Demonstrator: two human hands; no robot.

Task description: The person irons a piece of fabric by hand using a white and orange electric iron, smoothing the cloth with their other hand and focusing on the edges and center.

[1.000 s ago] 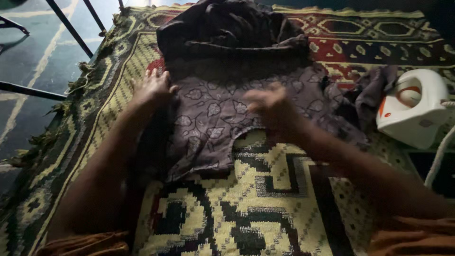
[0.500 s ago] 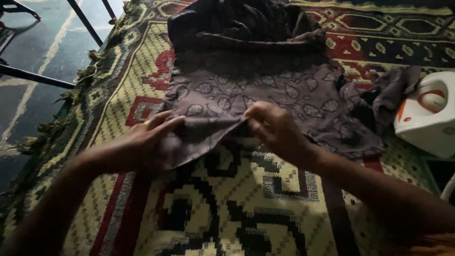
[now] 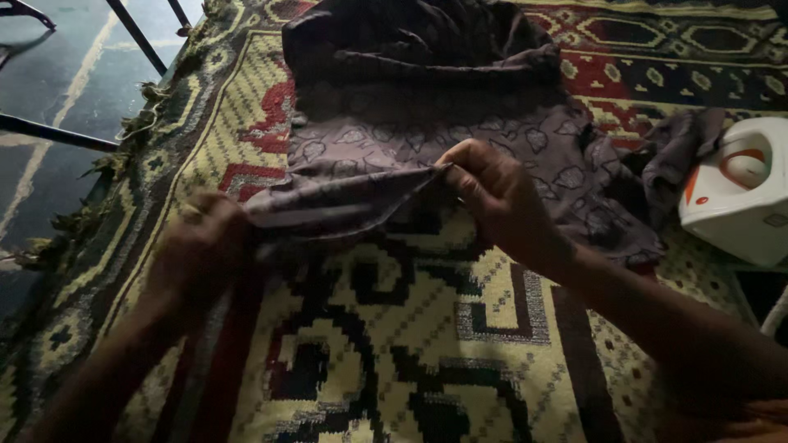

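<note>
The purple patterned garment (image 3: pixel 427 156) lies spread over the far half of the woven rug (image 3: pixel 394 328), its near hem lifted off the weave. The left hand (image 3: pixel 201 246) is closed on the hem toward the rug's left edge; the right hand (image 3: pixel 492 193) pinches it near the middle, fingers curled tight. The hem hangs slack between them, so uneven pulling could likely crease or skew the cloth. The bunched dark fabric (image 3: pixel 410 41) at the far edge may drag along. A white iron (image 3: pixel 739 189) sits at the right edge, touching a sleeve; a tug there could shift it.
</note>
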